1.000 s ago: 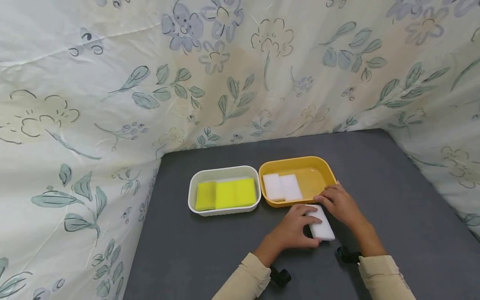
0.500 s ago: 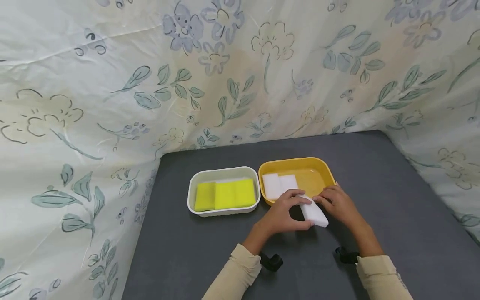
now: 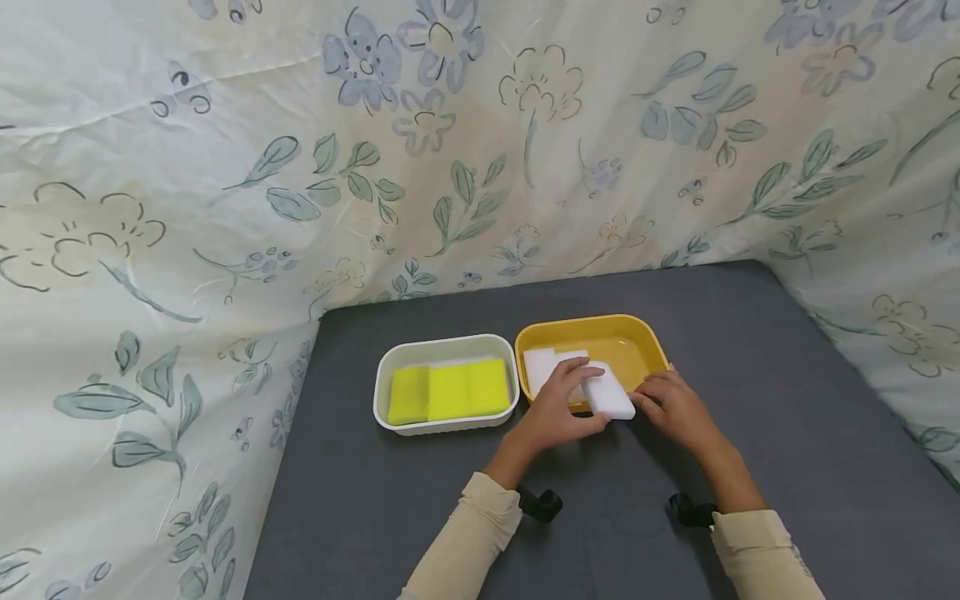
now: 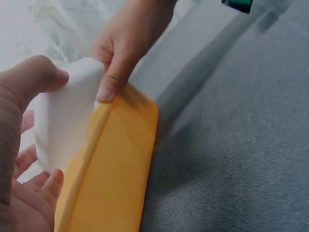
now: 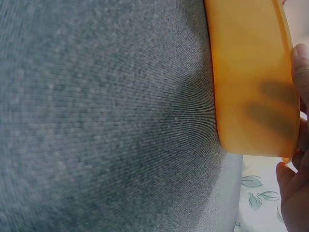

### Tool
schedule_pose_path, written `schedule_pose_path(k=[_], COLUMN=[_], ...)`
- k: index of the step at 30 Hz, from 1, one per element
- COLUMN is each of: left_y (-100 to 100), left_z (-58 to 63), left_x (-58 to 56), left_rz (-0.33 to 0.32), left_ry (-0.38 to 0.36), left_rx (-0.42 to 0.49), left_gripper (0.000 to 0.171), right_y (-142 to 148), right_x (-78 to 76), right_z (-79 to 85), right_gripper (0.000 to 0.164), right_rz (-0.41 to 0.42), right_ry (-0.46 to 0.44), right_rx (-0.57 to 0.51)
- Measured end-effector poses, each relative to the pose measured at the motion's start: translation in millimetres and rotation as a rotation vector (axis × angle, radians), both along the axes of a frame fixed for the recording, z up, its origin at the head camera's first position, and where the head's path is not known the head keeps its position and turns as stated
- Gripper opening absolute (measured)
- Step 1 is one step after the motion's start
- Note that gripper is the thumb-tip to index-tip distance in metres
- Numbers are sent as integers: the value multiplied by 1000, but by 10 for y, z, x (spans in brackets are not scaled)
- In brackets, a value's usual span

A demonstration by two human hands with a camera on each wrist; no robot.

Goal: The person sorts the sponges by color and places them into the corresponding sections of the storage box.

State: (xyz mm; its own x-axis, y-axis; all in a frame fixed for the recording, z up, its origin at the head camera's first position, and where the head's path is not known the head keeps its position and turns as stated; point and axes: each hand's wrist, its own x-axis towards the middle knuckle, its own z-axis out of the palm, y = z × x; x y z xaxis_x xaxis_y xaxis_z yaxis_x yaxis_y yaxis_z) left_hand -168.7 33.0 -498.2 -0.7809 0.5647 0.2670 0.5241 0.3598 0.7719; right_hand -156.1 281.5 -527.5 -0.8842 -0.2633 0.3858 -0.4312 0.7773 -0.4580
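Note:
My left hand (image 3: 557, 408) pinches a white sponge block (image 3: 609, 392) between thumb and fingers, tilted over the front rim of the yellow tray (image 3: 630, 342). The left wrist view has the thumb on one face of the white sponge block (image 4: 72, 106), with fingers behind it. Two more white sponges (image 3: 537, 367) lie in the tray's left part, partly covered by my left hand. My right hand (image 3: 675, 408) grips the tray's front right corner. In the right wrist view, shadows of fingers show through the yellow tray wall (image 5: 256, 87).
Left of the yellow tray and right beside it stands a white tray (image 3: 420, 432) holding several yellow sponges (image 3: 450, 392). Both stand on a dark grey table (image 3: 360, 517). A floral curtain (image 3: 480, 150) hangs behind the table and along its sides.
My left hand has lifted the white sponge block off the table in front of the yellow tray and carried it forward and left over the rim. The right hand has stayed at the tray's corner.

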Motion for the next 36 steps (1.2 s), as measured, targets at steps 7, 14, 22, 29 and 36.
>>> schedule_pose_path(k=[7,14,22,29,36], left_y=[150,292,434,510,501], left_z=[-43,-60,-113,-145,-148], left_x=[-240,-323,-307,-320,-305], left_rz=[17,-36,138,171,178], left_ry=[-102,-122,40,71,12], left_rx=[54,4,127,29,29], left_gripper=[53,25,9,6,6], right_y=[-10,-29,-20,-2,-7], right_x=[-12,0,2,-9,8], right_z=[-7,25,39,26,20], right_gripper=[6,10,8,8,8], right_rz=[30,31,31,39,31], right_ry=[51,5,39,27,12], right_rx=[-10,-25,-31,-20,-29])
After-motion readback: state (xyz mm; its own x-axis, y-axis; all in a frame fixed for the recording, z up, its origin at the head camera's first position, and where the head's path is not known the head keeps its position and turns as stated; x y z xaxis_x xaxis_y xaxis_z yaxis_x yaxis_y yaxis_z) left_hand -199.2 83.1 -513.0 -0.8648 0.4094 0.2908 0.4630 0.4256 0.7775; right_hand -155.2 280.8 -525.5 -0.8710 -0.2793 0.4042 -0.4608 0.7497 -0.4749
